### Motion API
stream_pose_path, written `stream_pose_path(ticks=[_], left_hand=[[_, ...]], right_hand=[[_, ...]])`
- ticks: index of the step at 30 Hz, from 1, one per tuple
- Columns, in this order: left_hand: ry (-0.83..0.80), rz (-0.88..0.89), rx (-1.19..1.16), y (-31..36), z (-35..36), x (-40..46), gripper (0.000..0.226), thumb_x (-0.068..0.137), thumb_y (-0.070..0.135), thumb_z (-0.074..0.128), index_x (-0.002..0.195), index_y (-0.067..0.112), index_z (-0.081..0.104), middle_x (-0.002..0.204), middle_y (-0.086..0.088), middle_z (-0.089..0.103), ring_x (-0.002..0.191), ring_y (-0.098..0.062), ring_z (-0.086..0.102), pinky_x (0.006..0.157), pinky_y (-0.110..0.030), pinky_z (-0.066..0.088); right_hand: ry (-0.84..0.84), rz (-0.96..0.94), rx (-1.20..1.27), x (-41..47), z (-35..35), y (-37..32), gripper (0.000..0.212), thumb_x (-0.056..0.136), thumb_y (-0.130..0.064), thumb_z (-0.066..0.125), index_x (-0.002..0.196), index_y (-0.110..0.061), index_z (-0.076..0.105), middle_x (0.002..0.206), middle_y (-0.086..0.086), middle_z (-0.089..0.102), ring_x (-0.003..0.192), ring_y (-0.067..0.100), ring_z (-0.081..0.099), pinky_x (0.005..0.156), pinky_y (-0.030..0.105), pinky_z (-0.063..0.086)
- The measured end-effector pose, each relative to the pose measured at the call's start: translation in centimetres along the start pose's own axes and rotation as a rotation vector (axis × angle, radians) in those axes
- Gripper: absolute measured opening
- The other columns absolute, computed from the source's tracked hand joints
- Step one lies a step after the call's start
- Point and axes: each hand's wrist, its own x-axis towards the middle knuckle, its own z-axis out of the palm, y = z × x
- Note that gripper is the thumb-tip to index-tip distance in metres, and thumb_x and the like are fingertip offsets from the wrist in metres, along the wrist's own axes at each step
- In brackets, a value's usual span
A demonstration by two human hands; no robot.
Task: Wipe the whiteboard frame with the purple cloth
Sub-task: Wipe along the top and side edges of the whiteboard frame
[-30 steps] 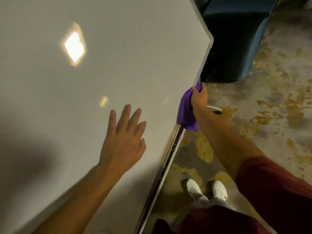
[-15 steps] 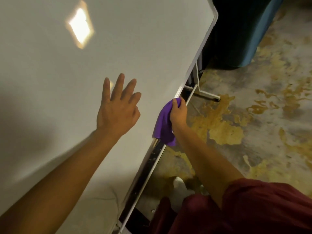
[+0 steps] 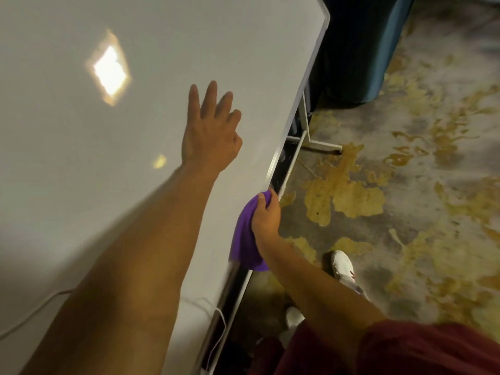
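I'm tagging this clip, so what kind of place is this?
Probably a workroom or storage space indoors: a freestanding whiteboard on a metal stand, a stained concrete floor, and a teal seat.

Open run of whiteboard frame [image 3: 303,98] ahead of right hand [image 3: 266,215] and purple cloth [image 3: 244,239]; stand leg [image 3: 305,123] and dark blue bin [image 3: 359,50] crowding the far corner; bare floor [image 3: 405,212] alongside

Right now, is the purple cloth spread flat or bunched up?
Bunched up. The right hand grips the purple cloth in a wad against the whiteboard frame, and its loose end hangs below the hand.
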Motion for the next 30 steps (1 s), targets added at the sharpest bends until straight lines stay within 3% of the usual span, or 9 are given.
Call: stream_pose_path(ticks=[3,7,10,15,18,21,25,30], left_hand=[[-0.036,0.051,-0.147,-1.2,-2.2,-1.3,0.064,0.105,0.061,0.035,0.159,0.028,0.043,0.176,-0.010,0.022,0.164,-0.041,0.011,0.129,-0.067,0.007],[-0.021,0.056,-0.439,-2.5,-5.9,-6.8,0.061,0.105,0.059,0.037,0.161,0.033,0.039,0.178,-0.005,0.017,0.165,-0.043,0.007,0.129,-0.069,0.010],[0.073,0.084,-0.366,-3.2,-5.8,-15.0,0.059,0.104,0.056,0.039,0.157,0.032,0.048,0.176,-0.007,0.025,0.164,-0.040,0.015,0.127,-0.067,0.009],[0.009,-0.114,-0.229,-6.0,-2.3,-28.8,0.065,0.105,0.054,0.030,0.158,0.019,0.046,0.175,-0.016,0.023,0.163,-0.045,0.013,0.131,-0.063,0.013],[0.083,-0.202,-0.243,-6.2,-1.4,-34.7,0.062,0.105,0.048,0.029,0.156,0.016,0.043,0.175,-0.017,0.021,0.163,-0.046,0.014,0.131,-0.064,0.010],[0.091,-0.219,-0.199,-5.3,-1.0,-36.8,0.055,0.106,0.044,0.035,0.152,0.016,0.049,0.173,-0.015,0.027,0.162,-0.044,0.017,0.131,-0.064,0.007],[0.072,-0.260,-0.163,-4.6,-1.0,-36.5,0.052,0.109,0.041,0.027,0.152,0.019,0.045,0.175,-0.011,0.022,0.164,-0.041,0.012,0.131,-0.064,0.007],[0.035,-0.275,-0.121,-4.5,-1.3,-35.9,0.056,0.106,0.046,0.036,0.156,0.022,0.043,0.176,-0.008,0.019,0.164,-0.040,0.010,0.130,-0.063,0.008]], right_hand=[[0.043,-0.021,-0.001,-4.0,0.1,2.2,0.044,0.105,-0.040,0.037,0.148,-0.028,0.037,0.140,0.000,0.053,0.131,0.026,0.049,0.106,0.042,0.040],[0.019,-0.001,-0.010,-8.1,-0.3,4.2,0.045,0.105,-0.037,0.037,0.149,-0.027,0.036,0.146,0.002,0.048,0.136,0.028,0.044,0.113,0.049,0.035],[0.046,0.014,0.004,-9.5,-0.4,4.5,0.044,0.105,-0.034,0.040,0.148,-0.026,0.039,0.145,0.004,0.049,0.136,0.030,0.044,0.114,0.051,0.035],[0.072,-0.018,0.030,-9.2,-0.2,3.1,0.041,0.104,-0.028,0.043,0.145,-0.020,0.044,0.143,0.008,0.050,0.132,0.031,0.047,0.110,0.044,0.036],[0.065,0.006,0.072,-7.5,-0.5,1.0,0.042,0.104,-0.026,0.045,0.146,-0.023,0.043,0.144,0.007,0.049,0.132,0.031,0.046,0.110,0.044,0.037],[0.047,0.012,0.041,-7.1,-1.1,1.0,0.043,0.105,-0.029,0.044,0.147,-0.025,0.042,0.145,0.007,0.049,0.132,0.032,0.045,0.109,0.044,0.036],[-0.040,0.050,0.035,-9.6,-2.0,4.4,0.044,0.104,-0.038,0.042,0.147,-0.029,0.040,0.145,0.006,0.046,0.133,0.033,0.043,0.111,0.049,0.036],[-0.130,0.109,0.035,-14.8,-1.7,9.2,0.046,0.103,-0.045,0.040,0.147,-0.032,0.038,0.141,0.004,0.047,0.128,0.030,0.047,0.108,0.054,0.040]])
